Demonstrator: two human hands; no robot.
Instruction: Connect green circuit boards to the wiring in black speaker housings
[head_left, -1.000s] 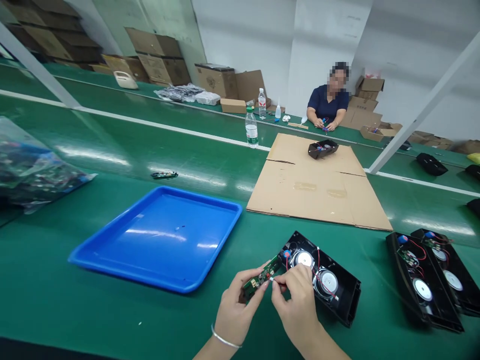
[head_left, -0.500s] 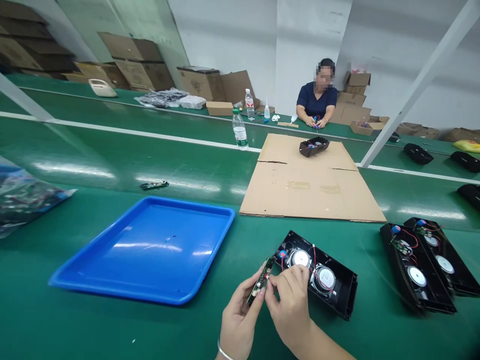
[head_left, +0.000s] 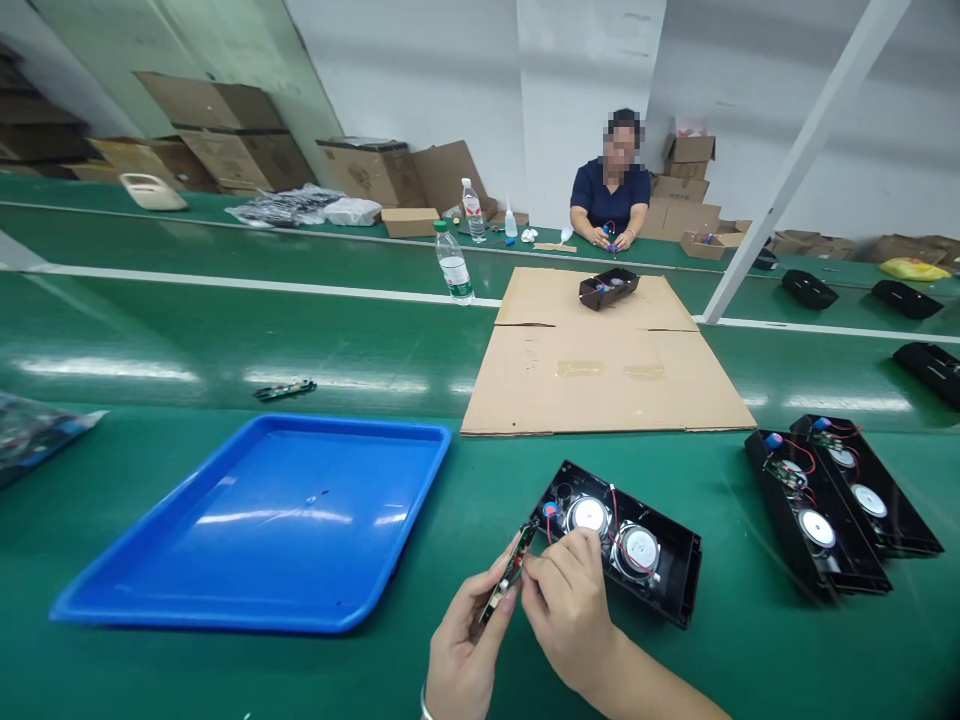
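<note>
My left hand grips a narrow green circuit board between thumb and fingers, tilted up over the table. Against the board's face, the fingertips of my right hand are pinched together. A bit of red shows at those tips, but what they hold is too small and covered to make out. Just beyond my hands lies an open black speaker housing. Inside it sit two round speakers, thin red wires and a small blue-and-red part. My right hand overlaps the housing's near edge.
On the left lies a blue tray, with another circuit board behind it. A cardboard sheet bears another housing. Two wired housings stand at right. A water bottle is farther back, and a co-worker sits across.
The view has swung slightly, so most things sit farther left. The board in my left hand has turned more edge-on; my right fingertips stay pinched at it.
</note>
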